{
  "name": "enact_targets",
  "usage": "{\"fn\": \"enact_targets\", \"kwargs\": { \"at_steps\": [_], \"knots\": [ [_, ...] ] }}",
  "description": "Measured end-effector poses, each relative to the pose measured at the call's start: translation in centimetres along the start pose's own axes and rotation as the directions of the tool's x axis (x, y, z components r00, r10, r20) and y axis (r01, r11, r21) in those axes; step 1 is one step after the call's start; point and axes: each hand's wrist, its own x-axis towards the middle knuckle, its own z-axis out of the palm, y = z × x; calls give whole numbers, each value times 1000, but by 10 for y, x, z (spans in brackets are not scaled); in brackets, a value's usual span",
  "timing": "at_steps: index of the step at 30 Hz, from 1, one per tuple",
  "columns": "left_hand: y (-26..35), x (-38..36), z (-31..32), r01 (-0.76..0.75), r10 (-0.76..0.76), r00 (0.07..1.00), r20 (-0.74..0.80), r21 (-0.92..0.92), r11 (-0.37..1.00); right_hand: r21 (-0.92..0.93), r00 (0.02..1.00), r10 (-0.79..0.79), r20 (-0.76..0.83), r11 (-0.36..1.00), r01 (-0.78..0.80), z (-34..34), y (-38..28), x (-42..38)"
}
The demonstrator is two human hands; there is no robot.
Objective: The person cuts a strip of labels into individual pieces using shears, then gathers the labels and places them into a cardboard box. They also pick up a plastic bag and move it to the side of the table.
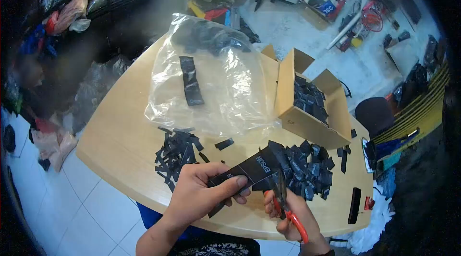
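My left hand pinches a black strip with pale "EPSON" lettering and thin lines across it. My right hand is closed around the red handles of a pair of scissors, whose blades point up at the strip's lower right edge. Behind the scissors lies a pile of cut black pieces. Left of the strip is a heap of thin black scraps. One small black piece lies apart, above my left hand.
A clear plastic bag holding black material lies across the table, with a long black strip on it. An open cardboard box of black pieces stands at the right. A black bar lies near the right edge.
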Motion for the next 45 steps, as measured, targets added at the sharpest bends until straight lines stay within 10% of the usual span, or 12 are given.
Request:
{"fn": "enact_targets", "kwargs": {
  "at_steps": [6, 20, 23, 45],
  "knots": [
    [2, -1, 0, -51, 51, 999, -2, -7, 999, -290, 981, -77, 179, 948, 127, 3, -14, 9],
    [3, -11, 5, -67, 67, 998, -11, 12, 998, -170, 991, -34, 129, 984, 56, 17, -27, 8],
    [2, -12, 6, -67, 68, 998, -17, 53, 996, 140, 962, 261, 82, 953, -270, 17, -27, 5],
    [14, -17, 20, -57, 56, 998, 3, 53, 997, -241, 953, -100, 284, 955, 173, -1, -14, 1]
  ]
}}
